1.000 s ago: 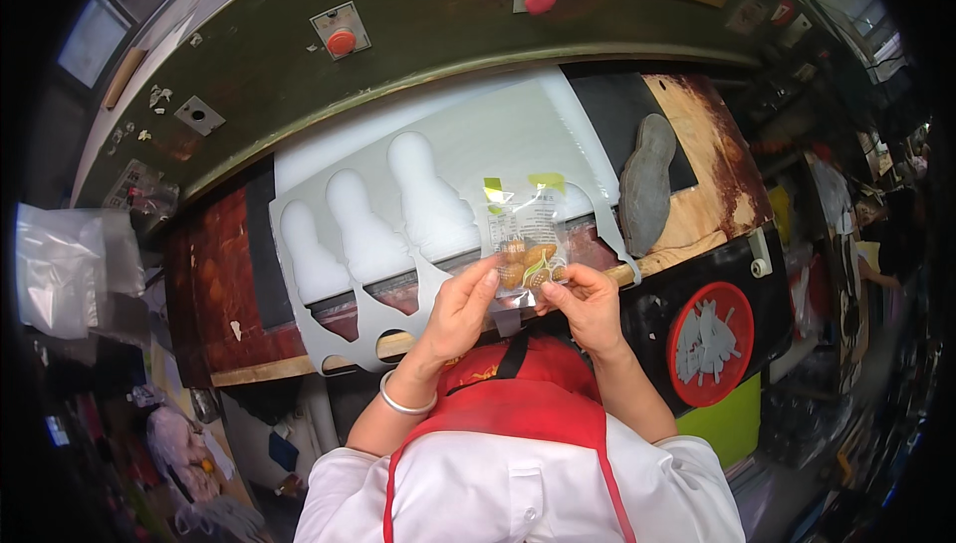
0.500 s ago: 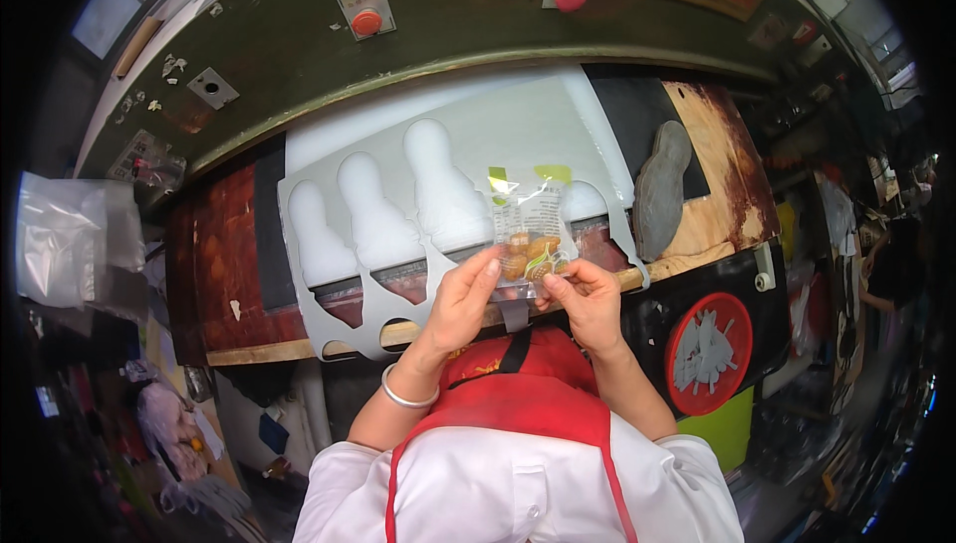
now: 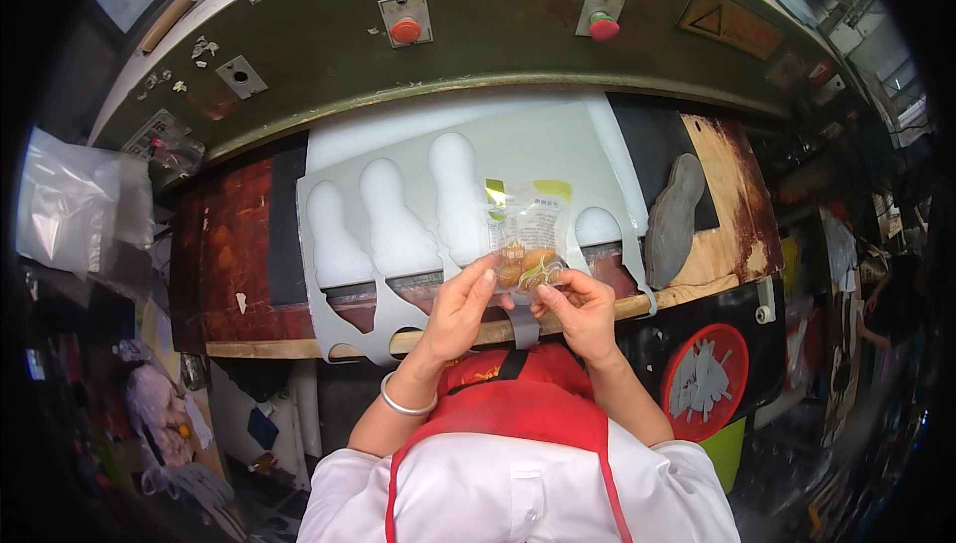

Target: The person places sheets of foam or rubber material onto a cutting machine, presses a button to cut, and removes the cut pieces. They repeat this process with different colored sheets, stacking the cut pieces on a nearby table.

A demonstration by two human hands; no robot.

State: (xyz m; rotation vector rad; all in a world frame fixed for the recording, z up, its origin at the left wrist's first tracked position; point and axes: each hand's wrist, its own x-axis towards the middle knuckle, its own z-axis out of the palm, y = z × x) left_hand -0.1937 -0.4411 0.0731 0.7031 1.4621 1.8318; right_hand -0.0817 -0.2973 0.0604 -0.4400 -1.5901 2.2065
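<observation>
A clear plastic snack packet [image 3: 534, 227] with green corners is held up between my two hands, above the near edge of the work table. Brown, rounded pieces show through its lower part; I cannot make out exactly what they are. My left hand [image 3: 460, 306] grips the packet's lower left edge between thumb and fingers. At its lower right, my right hand [image 3: 582, 316] pinches the film. Behind the packet lies a grey sheet [image 3: 528, 136] with insole-shaped cut-outs, partly hidden by it and overhanging the table's near edge.
A dark sole-shaped piece [image 3: 677, 219] rests on the board at right. Below it stands a red bowl [image 3: 743, 376] of grey strips. A green machine beam [image 3: 498, 53] with red buttons [image 3: 405, 30] spans the far side. Clear plastic bags [image 3: 70, 214] hang at left.
The table and machine sit slightly lower in view. The packet tilts a little, and my right fingers have shifted slightly along its lower edge. Both hands keep hold.
</observation>
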